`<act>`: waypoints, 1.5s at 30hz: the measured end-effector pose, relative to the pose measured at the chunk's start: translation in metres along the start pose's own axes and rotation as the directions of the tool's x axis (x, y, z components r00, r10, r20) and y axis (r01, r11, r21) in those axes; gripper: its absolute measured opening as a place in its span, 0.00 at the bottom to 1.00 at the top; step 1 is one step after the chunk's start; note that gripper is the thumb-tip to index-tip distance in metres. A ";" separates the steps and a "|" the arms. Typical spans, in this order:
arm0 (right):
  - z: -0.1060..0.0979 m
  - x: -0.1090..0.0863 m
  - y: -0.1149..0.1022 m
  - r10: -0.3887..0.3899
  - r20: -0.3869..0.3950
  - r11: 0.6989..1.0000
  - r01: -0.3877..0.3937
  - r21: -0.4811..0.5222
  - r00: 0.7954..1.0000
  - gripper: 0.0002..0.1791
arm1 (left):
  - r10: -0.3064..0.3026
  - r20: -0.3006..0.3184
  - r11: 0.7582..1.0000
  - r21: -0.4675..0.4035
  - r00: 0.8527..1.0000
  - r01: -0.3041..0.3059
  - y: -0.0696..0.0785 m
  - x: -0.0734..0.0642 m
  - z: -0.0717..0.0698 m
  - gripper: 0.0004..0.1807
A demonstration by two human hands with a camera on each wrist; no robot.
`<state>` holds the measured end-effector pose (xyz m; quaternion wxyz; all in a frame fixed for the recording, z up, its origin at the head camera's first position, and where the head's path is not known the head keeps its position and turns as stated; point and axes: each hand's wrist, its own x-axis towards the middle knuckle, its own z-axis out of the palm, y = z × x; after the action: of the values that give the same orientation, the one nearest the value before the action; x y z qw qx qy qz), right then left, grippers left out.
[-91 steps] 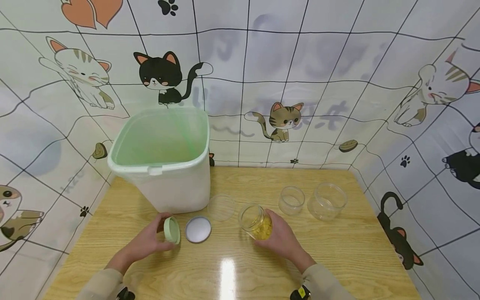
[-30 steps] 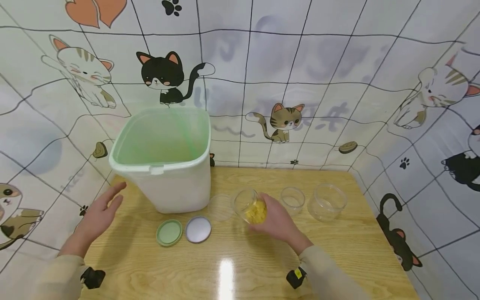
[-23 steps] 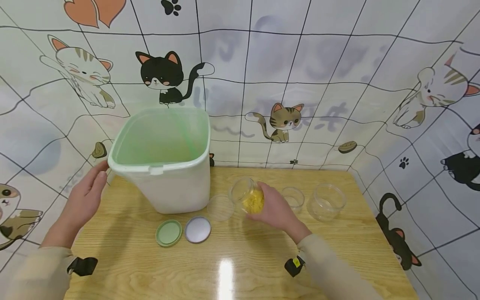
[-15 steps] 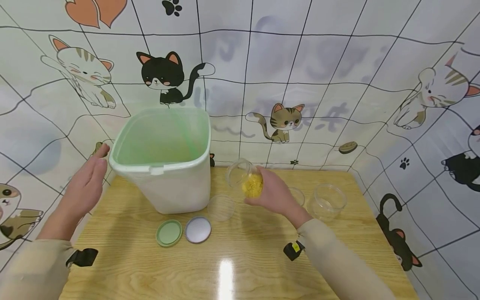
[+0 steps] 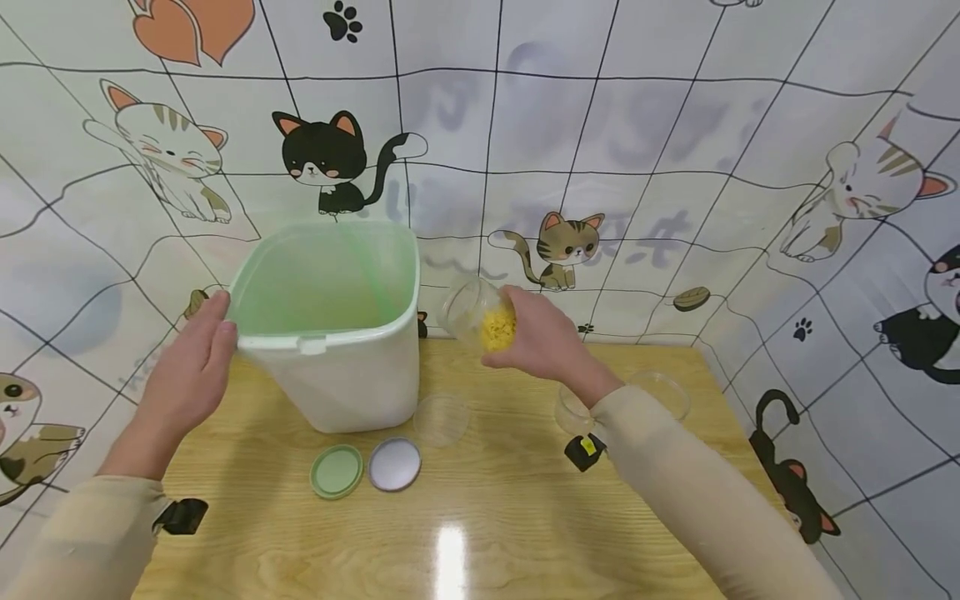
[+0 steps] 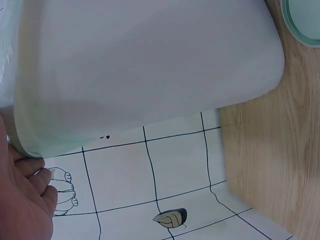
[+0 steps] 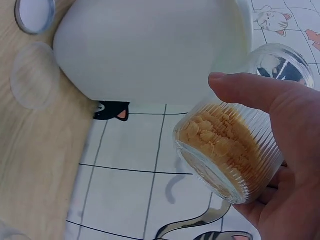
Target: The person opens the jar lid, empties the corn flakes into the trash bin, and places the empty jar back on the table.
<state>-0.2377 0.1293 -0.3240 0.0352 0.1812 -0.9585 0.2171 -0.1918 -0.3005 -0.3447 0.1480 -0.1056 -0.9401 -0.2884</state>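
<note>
My right hand [image 5: 543, 337] grips a clear ribbed jar [image 7: 265, 150] that holds small yellow flakes [image 7: 220, 137]. Tilted, with its mouth toward the bin, the jar hangs above the tabletop just right of the bin's rim. The flakes lie toward the jar's base. A large white bin [image 5: 352, 383] with a pale green inside stands at the back left, its top uncovered. At its left rim, my left hand [image 5: 183, 367] touches the corner with fingers mostly straight; the left wrist view shows the fingertips [image 6: 42, 180] right beside the edge.
On the wooden table [image 5: 495, 517], a green lid [image 5: 337, 472], a white-faced lid [image 5: 394, 464] and a clear disc [image 5: 441, 419] lie before the bin. Two clear containers are partly behind the right forearm, one a round tub [image 5: 667, 387]. Cat-print sheeting [image 5: 465, 117] surrounds the table.
The left hand set the green lid on the table, then moved up to the bin's left rim. The right hand raised the jar up and leftward, tilting it toward the bin.
</note>
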 end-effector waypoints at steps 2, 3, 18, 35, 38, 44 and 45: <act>-0.005 0.005 -0.004 -0.003 0.003 1.000 0.003 -0.023 1.000 0.46 | -0.005 -0.005 1.000 0.018 1.000 0.005 0.000 0.000 0.002 0.30; -0.007 0.007 -0.006 -0.008 0.004 0.999 0.008 -0.036 1.000 0.45 | -0.005 -0.009 1.000 0.019 1.000 0.005 0.001 0.000 0.003 0.31; -0.036 0.038 -0.039 -0.051 0.081 0.982 0.065 -0.176 0.995 0.43 | -0.086 0.000 0.993 0.080 0.996 0.085 0.007 0.005 0.008 0.32; -0.061 0.070 -0.068 -0.086 0.050 0.891 0.099 -0.444 0.995 0.34 | -0.126 -0.023 0.990 0.056 0.992 0.127 0.006 0.002 0.007 0.32; -0.063 0.074 -0.071 -0.098 0.047 0.884 0.109 -0.454 0.994 0.33 | -0.133 -0.023 0.990 0.046 0.991 0.134 0.006 0.002 0.008 0.32; -0.060 0.080 -0.078 -0.128 0.023 0.852 0.122 -0.509 0.991 0.34 | -0.153 -0.020 0.988 0.029 0.988 0.153 0.008 0.001 0.010 0.32; -0.059 0.081 -0.078 -0.133 0.017 0.842 0.122 -0.525 0.991 0.34 | -0.156 -0.019 0.987 0.027 0.988 0.156 0.009 0.002 0.010 0.32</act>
<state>-0.2850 0.0617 -0.2276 0.1073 0.2260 -0.9667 -0.0538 -0.1932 -0.2873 -0.3480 0.1346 -0.0271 -0.9481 -0.2868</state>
